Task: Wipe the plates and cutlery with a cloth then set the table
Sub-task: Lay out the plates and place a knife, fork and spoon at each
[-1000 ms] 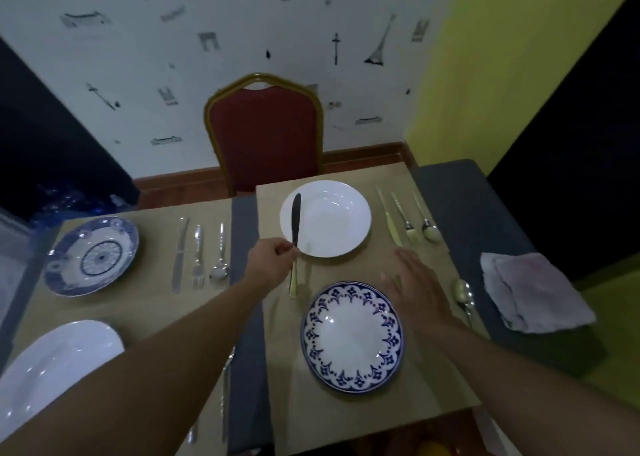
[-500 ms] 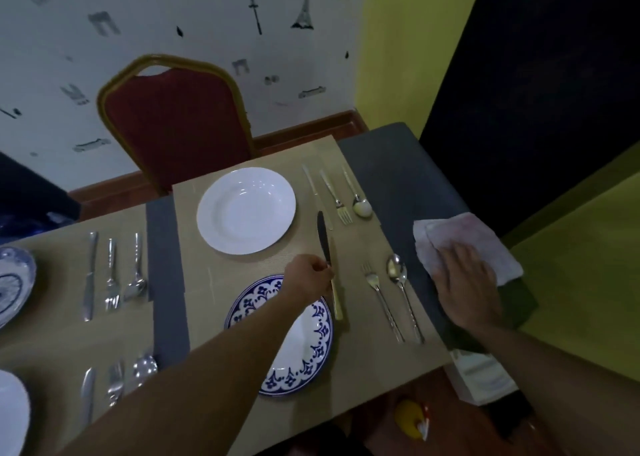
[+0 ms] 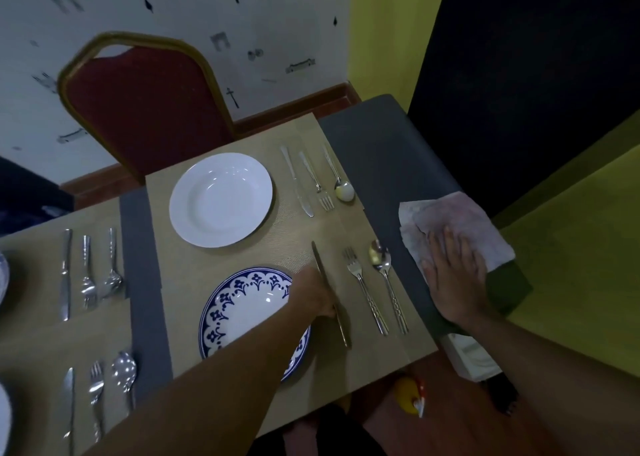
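Your left hand curls round the middle of the slim metal knife, which points away from you over the woven tan mat, just right of the round blue-patterned plate. Your right hand lies flat, fingers straight, on the crumpled pale cloth on the smooth grey table.

**Bare arms, dark clothes below**

The left forearm, which lies over the blue-patterned plate, is bare from the picture's lower edge to the wrist. The left hand at the plate's right rim is bare too. Well to the right of the plate, the right forearm and right hand are likewise uncovered. Below the plate a black-looking garment shows, its cut too dim to tell. Far to the plate's lower right is a bare foot, blurred.
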Available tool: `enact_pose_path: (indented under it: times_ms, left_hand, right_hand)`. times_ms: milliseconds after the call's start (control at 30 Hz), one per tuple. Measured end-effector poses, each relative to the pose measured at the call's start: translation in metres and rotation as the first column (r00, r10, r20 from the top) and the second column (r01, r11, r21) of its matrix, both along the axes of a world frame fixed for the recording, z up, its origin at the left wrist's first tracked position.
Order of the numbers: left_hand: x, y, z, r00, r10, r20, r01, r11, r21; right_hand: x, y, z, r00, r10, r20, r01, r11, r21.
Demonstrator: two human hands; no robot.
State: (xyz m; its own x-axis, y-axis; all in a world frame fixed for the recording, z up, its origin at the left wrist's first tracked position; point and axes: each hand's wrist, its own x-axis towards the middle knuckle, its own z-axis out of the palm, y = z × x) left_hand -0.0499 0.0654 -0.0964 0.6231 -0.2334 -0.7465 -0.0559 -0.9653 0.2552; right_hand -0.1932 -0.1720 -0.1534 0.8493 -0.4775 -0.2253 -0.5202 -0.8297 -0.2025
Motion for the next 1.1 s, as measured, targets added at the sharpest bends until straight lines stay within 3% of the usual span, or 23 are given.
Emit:
enact_pose_path:
  times_ms: [167, 333, 433, 500, 567, 800, 1100]
  left_hand:
    - [0.001, 0.003, 0.01, 0.953, -0.302, 0.017, 0.298, 0.947, 0.116]
    - [0.007, 0.004, 0.007, 0.936, -0.252, 0.246, 0.266, 0.964, -0.022]
    - [0.015, 0.01, 0.018, 0.768, -0.497, 0.403, 0.48, 0.864, 0.151]
    - [0.02, 0.014, 0.018, 0.697, -0.612, 0.375, 0.541, 0.791, 0.286]
    - [0.019, 0.018, 0.012, 0.699, -0.632, 0.333, 0.543, 0.773, 0.328]
    - [-0.004, 0.011, -0.003, 0.654, -0.643, 0.399, 0.552, 0.766, 0.33]
    - [-0.011, 0.006, -0.001, 0.68, -0.64, 0.358, 0.565, 0.768, 0.3]
  right_hand:
    - [-0.002, -0.001, -0.004, 1.0, 0.003, 0.01, -0.003, 1.0, -0.013]
    - [-0.001, -0.003, -0.006, 1.0, 0.008, -0.006, -0.008, 1.0, -0.021]
    - [-0.001, -0.001, -0.008, 1.0, 0.005, 0.009, -0.005, 1.0, -0.029]
    - [-0.001, -0.001, -0.009, 1.0, 0.007, 0.01, -0.006, 0.999, -0.037]
    - [0.0, -0.002, -0.01, 1.0, 0.006, 0.006, -0.006, 0.999, -0.032]
    - [-0.002, -0.003, -0.012, 1.0, 0.006, -0.001, -0.006, 0.999, -0.034]
    - [-0.001, -0.002, -0.011, 1.0, 0.003, -0.007, -0.003, 1.0, -0.031]
